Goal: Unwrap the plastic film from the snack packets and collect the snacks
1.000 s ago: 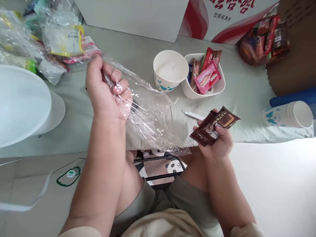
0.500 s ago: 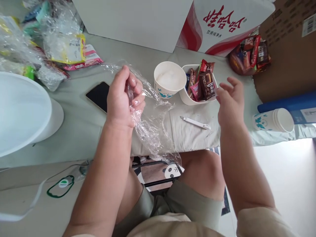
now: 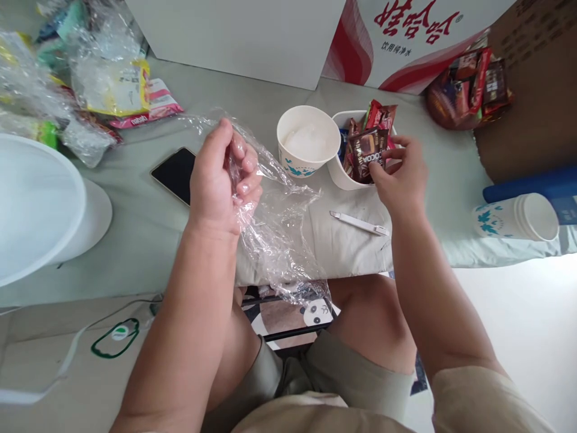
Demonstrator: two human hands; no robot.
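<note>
My left hand [image 3: 225, 180] is closed on a crumpled clear plastic bag [image 3: 279, 246], which trails down past the table edge. My right hand [image 3: 401, 177] reaches into a white tub [image 3: 345, 177] of wrapped snacks. Its thumb and fingers are closed on the right side of a brown cocoa snack packet [image 3: 363, 150], tilted on top of the others. Directly left of the tub stands a white paper cup [image 3: 295, 156] with a blue leaf print and something whitish inside. A white utility knife [image 3: 358, 223] lies below the tub.
A phone [image 3: 174, 177] lies left of my left hand. Further left are a large white bin [image 3: 97, 207] and a heap of plastic-wrapped packets [image 3: 97, 78]. Boxes [image 3: 252, 42] line the back. Stacked paper cups [image 3: 500, 218] and a snack bag [image 3: 455, 102] are at right.
My right hand has moved left into the tub and closed on the brown packet, which now sits more tilted. My left hand still holds the plastic bag in about the same place.
</note>
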